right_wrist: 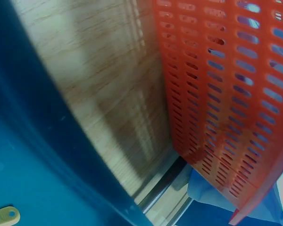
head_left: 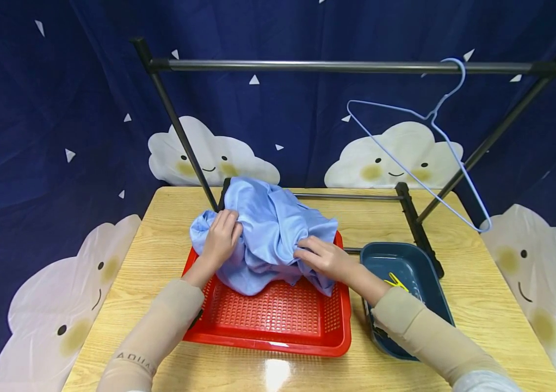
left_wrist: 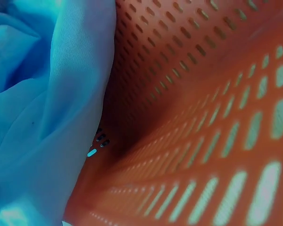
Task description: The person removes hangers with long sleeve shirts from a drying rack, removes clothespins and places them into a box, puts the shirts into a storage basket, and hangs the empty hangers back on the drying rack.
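A crumpled light blue cloth, its garment kind not plain from its folds, lies in and over the back of a red perforated basket. My left hand grips a bunched part at the cloth's left side. On the right side my right hand pinches a fold, its fingertips partly sunk in the fabric. Neither hand shows in the wrist views. The left wrist view has the cloth hanging beside the basket's slotted wall; the right wrist view looks along the basket's outer side.
Right of the basket stands a dark blue tub with a yellow clothespin in it, beneath my right forearm. A black rack's rail spans the back, with a light blue hanger hung at its right. The wooden table lies under everything.
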The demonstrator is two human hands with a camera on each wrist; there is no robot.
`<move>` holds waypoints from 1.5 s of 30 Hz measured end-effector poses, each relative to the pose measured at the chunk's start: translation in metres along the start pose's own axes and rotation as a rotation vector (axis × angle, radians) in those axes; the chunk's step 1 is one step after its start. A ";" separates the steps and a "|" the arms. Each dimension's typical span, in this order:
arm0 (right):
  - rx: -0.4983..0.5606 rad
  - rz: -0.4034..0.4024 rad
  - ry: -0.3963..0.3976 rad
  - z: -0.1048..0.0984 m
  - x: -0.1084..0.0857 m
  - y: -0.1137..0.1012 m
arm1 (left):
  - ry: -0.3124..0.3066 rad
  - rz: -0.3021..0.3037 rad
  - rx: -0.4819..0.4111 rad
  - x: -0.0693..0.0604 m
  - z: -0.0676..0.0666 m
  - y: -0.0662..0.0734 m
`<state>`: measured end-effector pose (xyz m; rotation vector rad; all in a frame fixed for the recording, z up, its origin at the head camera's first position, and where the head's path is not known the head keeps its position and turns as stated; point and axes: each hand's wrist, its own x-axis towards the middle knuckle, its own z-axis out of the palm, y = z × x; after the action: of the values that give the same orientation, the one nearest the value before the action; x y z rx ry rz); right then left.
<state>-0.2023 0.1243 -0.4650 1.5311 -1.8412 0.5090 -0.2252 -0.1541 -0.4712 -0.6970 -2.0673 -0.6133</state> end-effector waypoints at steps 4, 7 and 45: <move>0.064 -0.009 -0.083 0.002 0.000 -0.002 | -0.009 0.062 -0.009 0.000 -0.003 0.001; 0.112 -0.003 -0.125 0.003 0.001 -0.003 | -0.053 0.101 -0.041 0.001 -0.006 0.003; 0.209 0.422 -0.630 0.035 -0.016 -0.012 | -1.258 -0.274 0.000 -0.030 0.014 0.006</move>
<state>-0.1981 0.1090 -0.5022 1.5500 -2.7032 0.4473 -0.2148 -0.1483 -0.5021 -0.9275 -3.3579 -0.3087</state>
